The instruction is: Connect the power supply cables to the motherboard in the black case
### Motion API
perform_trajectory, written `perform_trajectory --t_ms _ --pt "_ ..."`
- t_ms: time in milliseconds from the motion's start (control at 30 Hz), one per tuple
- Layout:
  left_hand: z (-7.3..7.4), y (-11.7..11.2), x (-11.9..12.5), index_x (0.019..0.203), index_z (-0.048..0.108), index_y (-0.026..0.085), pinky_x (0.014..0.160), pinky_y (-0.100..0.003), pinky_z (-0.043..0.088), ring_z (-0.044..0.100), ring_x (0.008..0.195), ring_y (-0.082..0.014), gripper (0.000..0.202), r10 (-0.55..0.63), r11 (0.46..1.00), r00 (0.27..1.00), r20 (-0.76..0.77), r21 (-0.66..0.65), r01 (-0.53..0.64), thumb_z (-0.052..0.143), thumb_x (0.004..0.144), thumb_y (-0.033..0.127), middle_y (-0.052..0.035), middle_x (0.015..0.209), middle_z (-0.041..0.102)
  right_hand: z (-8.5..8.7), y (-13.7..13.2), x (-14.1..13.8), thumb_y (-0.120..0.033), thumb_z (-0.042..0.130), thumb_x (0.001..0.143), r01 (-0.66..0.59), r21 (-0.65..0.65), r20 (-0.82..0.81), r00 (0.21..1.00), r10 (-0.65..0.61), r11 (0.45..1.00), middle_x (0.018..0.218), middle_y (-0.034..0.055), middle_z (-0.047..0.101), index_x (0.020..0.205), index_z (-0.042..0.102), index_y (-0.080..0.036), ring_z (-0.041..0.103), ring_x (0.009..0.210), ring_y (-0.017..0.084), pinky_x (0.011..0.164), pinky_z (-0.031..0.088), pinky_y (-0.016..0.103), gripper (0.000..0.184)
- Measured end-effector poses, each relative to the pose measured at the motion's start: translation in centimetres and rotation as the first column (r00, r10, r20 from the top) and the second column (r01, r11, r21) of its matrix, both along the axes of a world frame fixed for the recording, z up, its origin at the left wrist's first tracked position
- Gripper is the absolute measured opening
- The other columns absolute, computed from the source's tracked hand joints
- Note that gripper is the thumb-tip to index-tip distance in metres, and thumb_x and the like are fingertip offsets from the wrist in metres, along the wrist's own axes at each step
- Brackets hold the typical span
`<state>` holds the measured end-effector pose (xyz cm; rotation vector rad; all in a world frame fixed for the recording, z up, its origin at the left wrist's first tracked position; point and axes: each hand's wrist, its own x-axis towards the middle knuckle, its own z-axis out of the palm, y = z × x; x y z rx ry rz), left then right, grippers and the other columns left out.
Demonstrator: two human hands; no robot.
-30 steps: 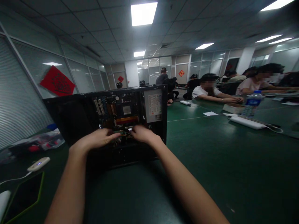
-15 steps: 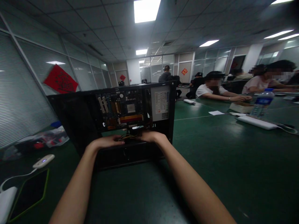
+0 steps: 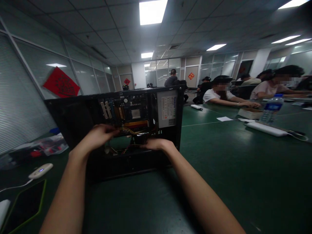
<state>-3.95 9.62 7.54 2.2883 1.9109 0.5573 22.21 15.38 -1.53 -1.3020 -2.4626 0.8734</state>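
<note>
Seeing the open-sided PC case (image 3: 143, 160) upright on the bench (image 3: 234, 165); my left hand (image 3: 101, 134) pinches yellow cables (image 3: 130, 130) inside it, right hand (image 3: 158, 144) low in there, can't tell its grip.

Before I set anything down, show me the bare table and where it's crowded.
Broadest: the green table right of the right forearm, nearer than the paper and bottle. Smaller: between both forearms, before the computer case. Crowded: the left side, with plastic bag, white device and green-edged slab; and the case's lower opening, where left hand and right hand are near wires.
</note>
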Motion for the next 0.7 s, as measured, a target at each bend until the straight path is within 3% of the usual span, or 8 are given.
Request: perform_trajectory --t_ms 100,200,300,367,467,533,700 --pt "-1.3 0.7 -0.9 0.114 0.076 0.017 0.089 -0.036 0.055 0.071 0.102 -0.0296 0.07 -0.015 0.982 0.997 -0.078 -0.191 0.0 0.051 0.081 0.073 -0.011 0.116 0.078 0.5 -0.5 0.0 -0.049 0.053 0.101 -0.023 -0.024 0.086 0.996 0.025 0.999 0.142 0.0158 0.065 0.14 0.067 -0.014 0.064 0.127 0.031 0.108 0.047 0.04 0.054" --pt "-3.2 1.9 -1.6 0.112 0.076 0.018 0.085 -0.035 0.056 0.072 0.098 -0.0298 0.074 -0.078 0.914 0.99 -0.119 -0.405 0.023 0.054 0.076 0.079 -0.0113 0.11 0.079 0.7 -0.6 0.2 -0.06 0.047 0.102 -0.058 -0.027 0.008 0.998 0.059 0.998 0.148 0.0135 0.061 0.148 0.06 -0.016 0.057 0.138 0.029 0.116 0.04 0.038 0.065" --pt "-4.6 2.9 -1.6 0.107 0.077 0.02 0.087 -0.036 0.055 0.072 0.099 -0.0303 0.075 -0.133 0.889 0.983 -0.13 -0.455 0.061 0.053 0.075 0.082 -0.0108 0.11 0.079 0.9 -0.5 0.6 -0.073 0.045 0.098 -0.147 -0.06 0.005 0.989 0.148 0.987 0.141 0.0142 0.066 0.141 0.066 -0.015 0.06 0.132 0.028 0.113 0.042 0.037 0.076" --pt "-5.3 3.4 -1.3 0.107 0.077 0.02 0.088 -0.037 0.054 0.072 0.1 -0.0313 0.076 -0.134 0.888 0.982 -0.136 -0.456 0.058 0.05 0.076 0.084 -0.0113 0.111 0.079 1.1 -0.5 0.8 -0.075 0.056 0.09 -0.243 -0.108 0.057 0.967 0.25 0.964 0.13 0.0129 0.072 0.129 0.074 -0.015 0.066 0.12 0.027 0.102 0.048 0.033 0.074" --pt "-6.2 4.0 -0.8 0.113 0.075 0.019 0.092 -0.037 0.053 0.071 0.106 -0.0319 0.079 -0.149 0.868 0.984 -0.101 -0.491 0.081 0.05 0.077 0.084 -0.012 0.118 0.077 1.2 -0.6 1.1 -0.056 0.079 0.081 -0.319 -0.199 0.068 0.939 0.337 0.927 0.097 0.0036 0.077 0.106 0.081 -0.016 0.069 0.087 0.018 0.077 0.049 0.025 0.047" --pt "-6.7 4.3 -0.6 0.113 0.074 0.018 0.091 -0.036 0.053 0.07 0.107 -0.0321 0.08 -0.181 0.84 0.982 -0.047 -0.528 0.129 0.052 0.075 0.085 -0.0116 0.119 0.077 1.0 -0.5 1.1 -0.039 0.081 0.08 -0.32 -0.234 0.032 0.941 0.336 0.918 0.077 -0.002 0.072 0.093 0.08 -0.015 0.062 0.069 0.013 0.065 0.044 0.022 0.027" --pt "-6.9 3.9 -0.4 0.102 0.075 0.017 0.076 -0.032 0.052 0.07 0.094 -0.0301 0.074 -0.237 0.74 0.97 0.046 -0.638 0.211 0.056 0.073 0.083 -0.0085 0.104 0.079 0.7 -0.1 1.0 -0.02 0.076 0.08 -0.355 -0.226 -0.023 0.933 0.359 0.907 0.065 -0.0055 0.064 0.08 0.077 -0.012 0.054 0.061 0.009 0.059 0.04 0.02 0.007"
